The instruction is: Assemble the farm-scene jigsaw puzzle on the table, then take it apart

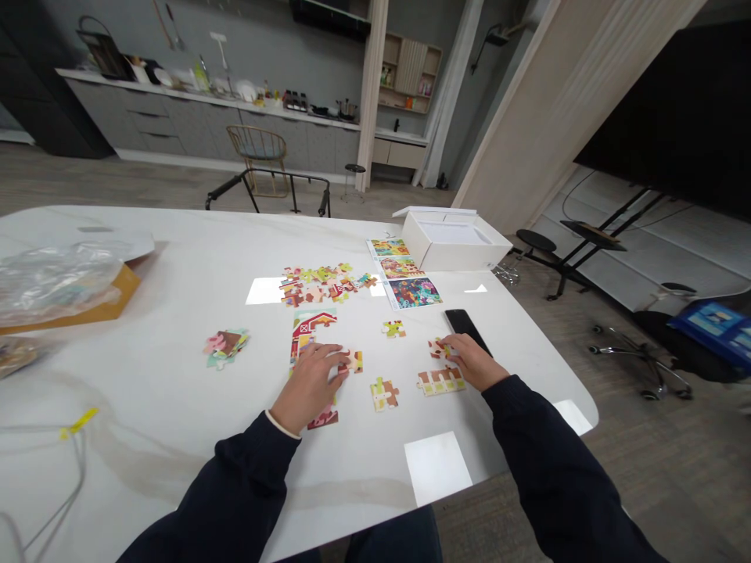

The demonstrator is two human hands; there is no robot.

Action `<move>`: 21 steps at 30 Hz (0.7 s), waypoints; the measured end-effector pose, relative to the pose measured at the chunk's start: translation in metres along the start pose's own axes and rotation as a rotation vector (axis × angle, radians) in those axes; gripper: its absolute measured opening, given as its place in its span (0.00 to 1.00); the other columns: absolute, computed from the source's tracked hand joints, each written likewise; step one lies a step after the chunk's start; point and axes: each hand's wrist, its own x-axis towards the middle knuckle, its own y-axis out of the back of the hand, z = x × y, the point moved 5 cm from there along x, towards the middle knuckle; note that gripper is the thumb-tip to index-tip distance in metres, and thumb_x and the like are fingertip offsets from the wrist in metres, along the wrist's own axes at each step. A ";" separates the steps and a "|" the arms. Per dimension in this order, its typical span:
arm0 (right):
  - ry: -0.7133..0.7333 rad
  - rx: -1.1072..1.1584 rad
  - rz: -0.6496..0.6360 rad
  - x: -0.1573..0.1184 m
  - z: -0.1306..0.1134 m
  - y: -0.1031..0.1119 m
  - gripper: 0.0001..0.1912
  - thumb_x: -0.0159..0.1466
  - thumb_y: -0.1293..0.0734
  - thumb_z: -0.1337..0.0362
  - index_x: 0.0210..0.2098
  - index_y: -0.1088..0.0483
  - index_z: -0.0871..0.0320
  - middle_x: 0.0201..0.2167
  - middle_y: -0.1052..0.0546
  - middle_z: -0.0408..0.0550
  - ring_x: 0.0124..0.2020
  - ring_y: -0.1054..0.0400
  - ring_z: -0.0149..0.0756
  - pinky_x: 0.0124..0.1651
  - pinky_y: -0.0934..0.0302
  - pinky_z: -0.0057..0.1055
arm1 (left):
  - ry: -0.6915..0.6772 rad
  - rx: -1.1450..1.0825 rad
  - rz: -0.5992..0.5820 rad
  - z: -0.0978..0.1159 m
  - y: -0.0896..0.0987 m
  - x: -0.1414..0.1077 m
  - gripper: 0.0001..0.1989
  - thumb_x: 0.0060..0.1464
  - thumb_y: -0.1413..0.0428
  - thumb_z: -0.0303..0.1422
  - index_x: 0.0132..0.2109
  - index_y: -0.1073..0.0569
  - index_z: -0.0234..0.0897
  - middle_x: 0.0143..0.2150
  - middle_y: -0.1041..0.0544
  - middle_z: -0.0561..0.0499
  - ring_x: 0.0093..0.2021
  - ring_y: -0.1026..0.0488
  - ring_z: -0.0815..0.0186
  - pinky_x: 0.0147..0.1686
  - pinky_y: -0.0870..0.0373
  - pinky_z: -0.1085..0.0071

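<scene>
My left hand (310,383) lies over a partly joined jigsaw section with a red barn (303,327), covering its middle. Its closed fingertips grip a puzzle piece (357,361) at the section's right side. My right hand (474,361) pinches another puzzle piece (437,349) at its left edge. Just below that piece lies a joined strip with a fence pattern (441,381). Between the hands are two loose pieces, a green one (393,329) and a green-and-brown one (384,394).
Loose puzzle pieces (320,283) spread beyond my hands, and a small pile (226,346) sits left. Picture sheets (415,292) lie beside an open white box (454,249). A black phone (468,329) is by my right hand. Plastic packaging (62,277) and a cable (82,461) lie left.
</scene>
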 end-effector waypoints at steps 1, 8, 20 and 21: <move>0.018 -0.011 -0.007 -0.001 -0.001 0.000 0.22 0.63 0.39 0.76 0.54 0.29 0.57 0.51 0.24 0.56 0.55 0.30 0.48 0.60 0.33 0.50 | -0.003 -0.003 0.002 0.000 0.000 0.000 0.08 0.63 0.43 0.32 0.46 0.20 0.42 0.55 0.21 0.45 0.57 0.27 0.52 0.64 0.38 0.46; 0.027 -0.020 0.014 -0.012 -0.004 0.011 0.21 0.65 0.41 0.73 0.56 0.30 0.56 0.52 0.25 0.58 0.55 0.32 0.51 0.60 0.33 0.54 | 0.005 -0.009 0.001 0.000 0.000 0.000 0.08 0.62 0.42 0.32 0.46 0.20 0.42 0.56 0.21 0.45 0.58 0.27 0.53 0.63 0.38 0.47; 0.018 0.016 0.038 -0.026 -0.005 0.004 0.22 0.66 0.40 0.71 0.55 0.24 0.54 0.51 0.23 0.55 0.54 0.29 0.49 0.58 0.31 0.50 | 0.012 -0.007 -0.017 -0.003 -0.001 0.000 0.08 0.63 0.43 0.34 0.47 0.20 0.42 0.56 0.21 0.45 0.58 0.28 0.53 0.65 0.40 0.47; 0.020 0.015 0.034 -0.026 -0.005 0.005 0.22 0.67 0.40 0.71 0.54 0.23 0.53 0.50 0.23 0.55 0.54 0.29 0.49 0.57 0.30 0.49 | 0.015 -0.009 -0.017 -0.003 -0.001 0.000 0.08 0.63 0.43 0.34 0.47 0.20 0.42 0.56 0.21 0.45 0.58 0.28 0.53 0.65 0.40 0.46</move>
